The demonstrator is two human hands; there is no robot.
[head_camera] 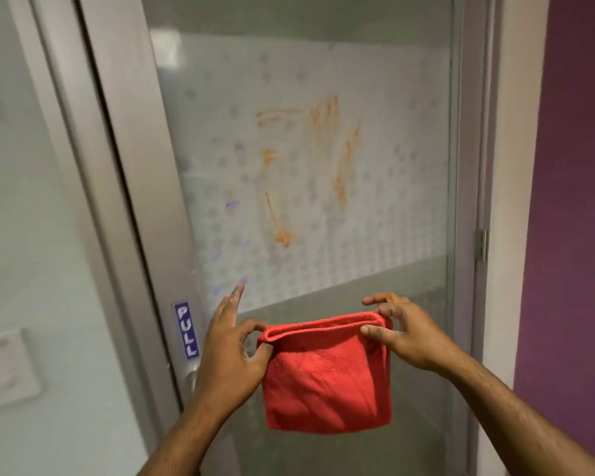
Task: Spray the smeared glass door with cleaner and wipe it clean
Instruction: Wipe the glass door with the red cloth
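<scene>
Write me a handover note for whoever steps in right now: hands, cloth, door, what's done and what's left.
Left hand: pinching the folded red cloth's top left corner.
Right hand: pinching its top right corner.
Cloth hangs in front of the lower glass door, below the stains.
Orange smears and faint purple marks are on the frosted band, unwiped.
No spray bottle in view; whether cleaner went on, cannot tell.
Left: wipe all smears off.
</scene>
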